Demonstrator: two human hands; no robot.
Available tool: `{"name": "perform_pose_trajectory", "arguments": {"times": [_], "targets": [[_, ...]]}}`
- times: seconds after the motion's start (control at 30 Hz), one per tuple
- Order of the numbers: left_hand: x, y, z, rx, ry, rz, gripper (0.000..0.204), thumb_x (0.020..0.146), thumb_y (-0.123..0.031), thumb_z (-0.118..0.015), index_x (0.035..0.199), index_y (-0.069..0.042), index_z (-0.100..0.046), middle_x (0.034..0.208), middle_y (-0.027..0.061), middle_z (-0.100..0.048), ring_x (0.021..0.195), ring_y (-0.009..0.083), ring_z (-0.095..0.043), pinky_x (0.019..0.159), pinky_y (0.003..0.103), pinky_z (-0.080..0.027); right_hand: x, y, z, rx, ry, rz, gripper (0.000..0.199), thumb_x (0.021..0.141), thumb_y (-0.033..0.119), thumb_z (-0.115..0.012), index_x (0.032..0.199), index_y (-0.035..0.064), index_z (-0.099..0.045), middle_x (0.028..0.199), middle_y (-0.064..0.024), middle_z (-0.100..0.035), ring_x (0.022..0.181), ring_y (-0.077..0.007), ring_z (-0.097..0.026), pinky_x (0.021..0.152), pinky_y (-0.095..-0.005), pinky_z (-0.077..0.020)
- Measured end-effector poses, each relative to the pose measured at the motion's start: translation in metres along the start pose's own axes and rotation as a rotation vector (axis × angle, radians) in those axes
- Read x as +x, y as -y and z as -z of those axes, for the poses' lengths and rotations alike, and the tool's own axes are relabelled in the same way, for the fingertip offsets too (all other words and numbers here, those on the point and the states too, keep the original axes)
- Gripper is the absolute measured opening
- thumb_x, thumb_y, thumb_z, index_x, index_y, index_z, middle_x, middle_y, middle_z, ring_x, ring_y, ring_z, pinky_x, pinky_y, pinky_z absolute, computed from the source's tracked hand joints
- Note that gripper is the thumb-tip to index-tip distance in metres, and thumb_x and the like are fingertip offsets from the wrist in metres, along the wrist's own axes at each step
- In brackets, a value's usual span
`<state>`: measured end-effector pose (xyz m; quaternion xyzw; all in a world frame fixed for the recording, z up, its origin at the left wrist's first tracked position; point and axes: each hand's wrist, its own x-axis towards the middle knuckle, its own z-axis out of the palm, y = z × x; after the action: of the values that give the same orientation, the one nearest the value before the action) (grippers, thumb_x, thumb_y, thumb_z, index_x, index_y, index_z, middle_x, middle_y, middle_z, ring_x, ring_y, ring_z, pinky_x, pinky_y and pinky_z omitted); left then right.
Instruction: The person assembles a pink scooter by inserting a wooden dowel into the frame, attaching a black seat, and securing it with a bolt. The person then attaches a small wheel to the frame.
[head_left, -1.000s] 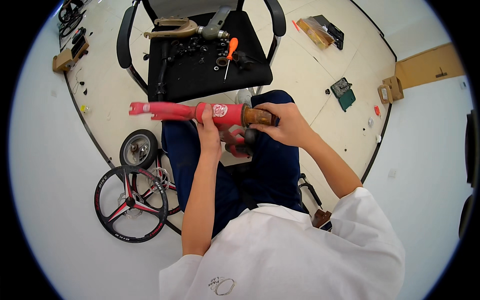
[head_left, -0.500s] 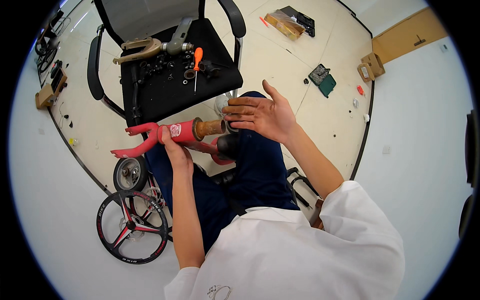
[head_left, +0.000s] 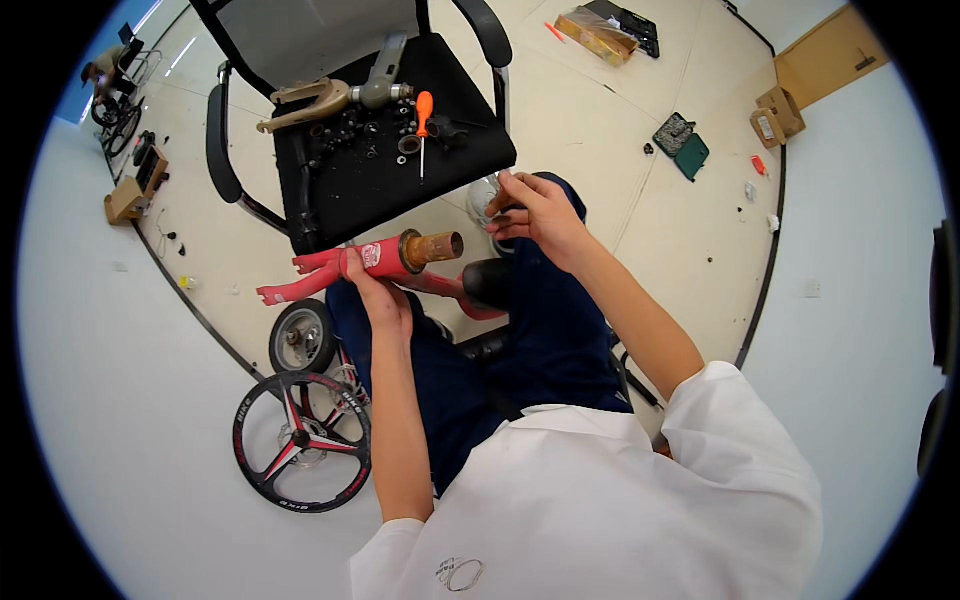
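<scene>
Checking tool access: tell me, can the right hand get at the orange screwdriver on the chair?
Probably yes. The right hand hovers just beside the chair, and the screwdriver lies uncovered on its seat with nothing between.

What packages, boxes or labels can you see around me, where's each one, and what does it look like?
White rectangular sticker label: on the red bike frame tube, beside the left hand.
Small brown cardboard boxes: floor, upper right, near the wall.
Clear plastic bag with tan contents: floor, top centre.
Green flat square case: floor, right of the black chair seat.
</scene>
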<state>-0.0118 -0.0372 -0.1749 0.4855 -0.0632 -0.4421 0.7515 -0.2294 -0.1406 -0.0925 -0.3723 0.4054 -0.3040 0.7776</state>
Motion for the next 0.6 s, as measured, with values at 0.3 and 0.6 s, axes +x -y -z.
{"name": "perform_pose_trajectory", "arguments": {"times": [0.3, 0.6], "targets": [[-0.008, 0.003, -0.014, 0.051, 0.144, 0.014, 0.048, 0.095, -0.057, -0.049, 0.115, -0.014, -0.051, 0.114, 0.0021, -0.057, 0.115, 0.0151, -0.051, 0.105, 0.033, -0.034, 0.024, -0.110, 0.022, -0.896, 0.165, 0.364, 0.067, 0.070, 0.034, -0.078, 0.122, -0.0029, -0.056, 0.112, -0.0199, -0.065, 0.106, -0.0327, -0.063, 0.096, -0.0389, -0.0472], [-0.009, -0.026, -0.009, -0.112, 0.079, 0.064, 0.040, 0.091, -0.052, -0.057, 0.103, -0.013, -0.052, 0.092, 0.0033, -0.059, 0.092, 0.0188, -0.060, 0.089, 0.037, -0.048, 0.014, -0.141, 0.007, -1.104, 0.241, 0.362, 0.064, 0.069, 0.026, -0.077, 0.122, -0.0004, -0.055, 0.115, -0.0231, -0.061, 0.107, -0.0396, -0.059, 0.094, -0.0426, -0.0471]]}}
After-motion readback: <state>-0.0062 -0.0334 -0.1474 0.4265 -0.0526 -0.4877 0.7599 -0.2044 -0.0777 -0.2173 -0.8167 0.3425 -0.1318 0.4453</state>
